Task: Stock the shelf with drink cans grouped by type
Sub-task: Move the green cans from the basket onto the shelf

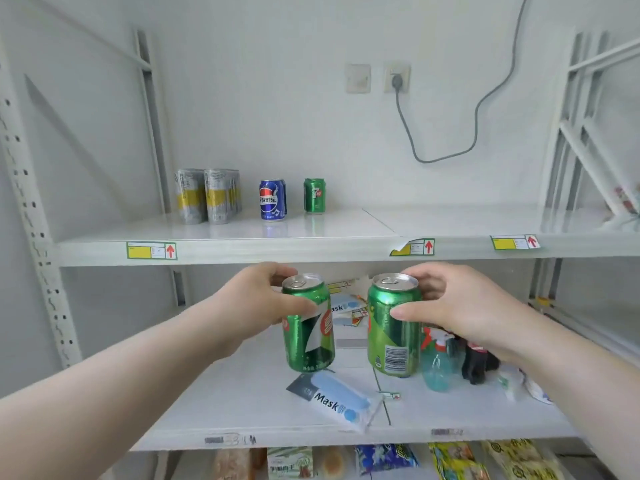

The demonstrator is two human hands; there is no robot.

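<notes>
White metal shelving stands against a white wall. Upper shelf (225,237) carries silver-and-yellow cans (207,195), one blue can (273,200) and one small green can (314,195), all upright. Left grip (256,303) is closed round the left green can (308,323), and right grip (460,306) round the right green can (394,327). Both are upright, side by side, in front of the lower shelf (242,393), which holds a mask packet (332,400) and a spray bottle (438,365).

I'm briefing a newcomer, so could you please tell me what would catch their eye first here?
First, two green cans held up in the foreground: the left hand grips one green can, the right hand the other green can. Above them, the upper shelf carries silver-and-yellow cans at left, then a blue can and a lone green can.
</notes>
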